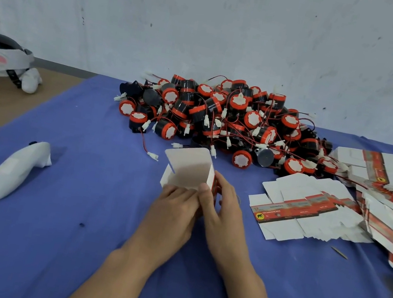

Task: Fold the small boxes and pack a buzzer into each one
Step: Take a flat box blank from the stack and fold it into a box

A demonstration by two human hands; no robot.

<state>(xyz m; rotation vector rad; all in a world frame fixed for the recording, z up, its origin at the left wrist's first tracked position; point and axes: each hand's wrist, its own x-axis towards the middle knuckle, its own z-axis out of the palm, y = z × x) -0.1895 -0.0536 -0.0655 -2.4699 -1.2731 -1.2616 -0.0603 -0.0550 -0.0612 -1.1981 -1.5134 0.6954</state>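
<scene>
Left hand and right hand grip a half-folded box over blue cloth; buzzers heaped near scuffed white wall

Left hand and right hand, close together, both pinch the box.

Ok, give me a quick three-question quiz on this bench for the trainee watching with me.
1. True or false: nothing is touching the half-folded box.
2. On which side of the hands do the flat box blanks lie? A) left B) right C) underneath them
3. Fill in: each unit in the buzzer pile trails thin red ____.

Key: 1) False: the left hand and right hand both hold it. 2) B. 3) wires.
</scene>
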